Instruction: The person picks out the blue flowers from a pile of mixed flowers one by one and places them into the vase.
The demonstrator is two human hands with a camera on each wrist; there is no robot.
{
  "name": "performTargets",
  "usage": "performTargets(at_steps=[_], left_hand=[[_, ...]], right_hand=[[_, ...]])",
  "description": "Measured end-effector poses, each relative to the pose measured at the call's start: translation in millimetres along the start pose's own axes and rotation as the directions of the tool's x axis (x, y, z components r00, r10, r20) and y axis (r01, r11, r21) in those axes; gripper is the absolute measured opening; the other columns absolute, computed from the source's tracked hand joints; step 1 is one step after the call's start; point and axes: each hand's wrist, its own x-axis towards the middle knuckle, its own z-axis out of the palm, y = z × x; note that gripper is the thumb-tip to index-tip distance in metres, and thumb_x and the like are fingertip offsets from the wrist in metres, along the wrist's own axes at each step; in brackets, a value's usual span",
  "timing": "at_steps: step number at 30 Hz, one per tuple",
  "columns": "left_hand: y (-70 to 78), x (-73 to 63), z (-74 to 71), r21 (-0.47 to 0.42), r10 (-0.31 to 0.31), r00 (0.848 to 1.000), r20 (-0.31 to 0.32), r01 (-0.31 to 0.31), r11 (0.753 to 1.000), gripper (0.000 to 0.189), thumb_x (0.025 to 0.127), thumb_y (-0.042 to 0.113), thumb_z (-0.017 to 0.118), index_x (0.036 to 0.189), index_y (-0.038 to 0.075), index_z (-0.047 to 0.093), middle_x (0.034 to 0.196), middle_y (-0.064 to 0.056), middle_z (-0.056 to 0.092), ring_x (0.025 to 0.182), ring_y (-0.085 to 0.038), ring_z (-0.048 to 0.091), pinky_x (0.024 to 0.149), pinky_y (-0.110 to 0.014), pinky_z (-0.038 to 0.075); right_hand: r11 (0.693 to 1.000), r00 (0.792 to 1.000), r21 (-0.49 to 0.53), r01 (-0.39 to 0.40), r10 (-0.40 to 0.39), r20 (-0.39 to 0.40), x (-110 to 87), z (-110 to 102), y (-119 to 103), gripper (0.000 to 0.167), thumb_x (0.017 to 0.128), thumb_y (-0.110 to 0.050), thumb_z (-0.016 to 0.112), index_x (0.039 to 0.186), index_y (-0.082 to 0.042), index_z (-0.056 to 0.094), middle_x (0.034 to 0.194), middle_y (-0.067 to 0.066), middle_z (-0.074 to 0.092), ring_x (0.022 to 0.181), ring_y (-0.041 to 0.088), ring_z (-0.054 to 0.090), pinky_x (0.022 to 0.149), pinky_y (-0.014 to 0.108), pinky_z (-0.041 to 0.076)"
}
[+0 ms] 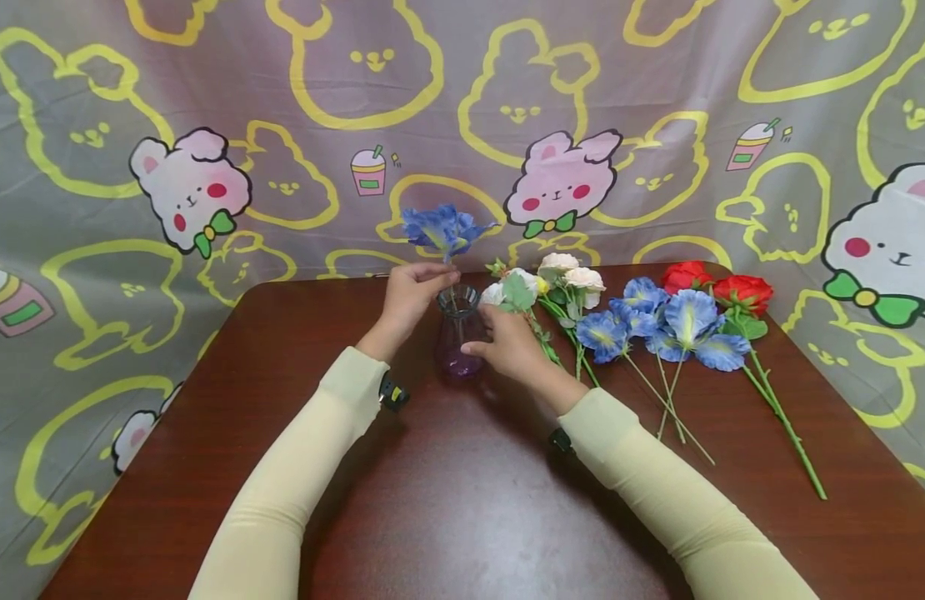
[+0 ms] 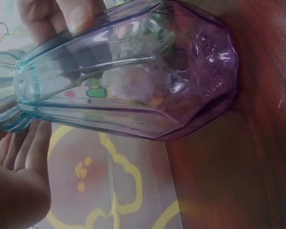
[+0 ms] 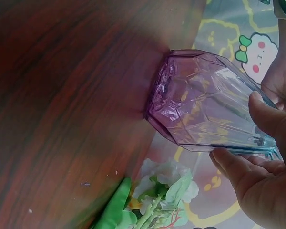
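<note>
A blue artificial iris (image 1: 447, 229) stands upright over the mouth of a glass vase (image 1: 460, 354), which shades from teal at the rim to purple at the base. My left hand (image 1: 410, 302) pinches the iris stem just above the rim; how far the stem reaches inside is hard to tell. From the right, my right hand (image 1: 511, 346) holds the vase by its upper body, thumb on the near side. In the right wrist view, the right hand (image 3: 257, 186) has thumb and fingers on either side of the vase (image 3: 200, 102). The vase's base rests on the table.
Right of the vase lie white flowers (image 1: 582, 279) with green stems, several blue irises (image 1: 691, 321) with crossed thin stems, and red roses (image 1: 743, 292). All lie on the dark wooden table (image 1: 462, 517). A cartoon-printed curtain (image 1: 440, 150) hangs behind its far edge.
</note>
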Motion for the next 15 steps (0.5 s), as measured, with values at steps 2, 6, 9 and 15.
performTargets(at_steps=[2, 6, 9, 15], left_hand=[[0.3, 0.2, 0.3, 0.033, -0.012, 1.000, 0.003, 0.012, 0.999, 0.024, 0.086, 0.014, 0.075, 0.103, -0.004, 0.073, 0.100, -0.013, 0.072, 0.077, -0.010, 0.061, 0.062, -0.024, 0.048], [1.1, 0.3, 0.7, 0.088, -0.032, 0.999, 0.008, 0.032, 0.996, 0.023, 0.086, 0.016, 0.075, 0.101, -0.002, 0.075, 0.099, -0.011, 0.073, 0.077, -0.010, 0.060, 0.062, -0.023, 0.047], [1.5, -0.3, 1.2, 0.110, -0.050, 0.999, 0.016, 0.048, 0.993, 0.023, 0.086, 0.016, 0.075, 0.101, -0.002, 0.074, 0.099, -0.012, 0.073, 0.087, -0.015, 0.065, 0.070, -0.024, 0.050], [1.0, -1.8, 1.5, 0.135, -0.078, 0.996, 0.034, 0.073, 0.988, 0.024, 0.087, 0.017, 0.075, 0.101, -0.002, 0.074, 0.100, -0.012, 0.073, 0.093, -0.021, 0.067, 0.077, -0.029, 0.053]], right_hand=[[1.000, 1.000, -0.011, -0.002, 0.002, 0.002, 0.3, -0.2, -0.5, 0.070, 0.085, -0.019, 0.077, 0.139, 0.010, 0.043, 0.135, 0.027, 0.051, 0.115, 0.036, 0.058, 0.096, 0.040, 0.050], [1.000, 1.000, -0.023, -0.003, 0.003, 0.002, 0.4, -0.2, -0.6, 0.070, 0.085, -0.020, 0.077, 0.139, 0.010, 0.043, 0.135, 0.027, 0.051, 0.115, 0.035, 0.058, 0.096, 0.040, 0.049], [1.000, 1.000, -0.029, -0.008, 0.008, 0.002, 0.2, -0.1, -0.6, 0.071, 0.085, -0.020, 0.077, 0.139, 0.009, 0.042, 0.136, 0.026, 0.050, 0.116, 0.035, 0.058, 0.096, 0.040, 0.049], [1.000, 1.000, -0.026, -0.005, 0.005, -0.006, -0.2, 0.5, -1.2, 0.070, 0.085, -0.019, 0.077, 0.139, 0.009, 0.043, 0.135, 0.026, 0.051, 0.115, 0.035, 0.058, 0.096, 0.040, 0.049]])
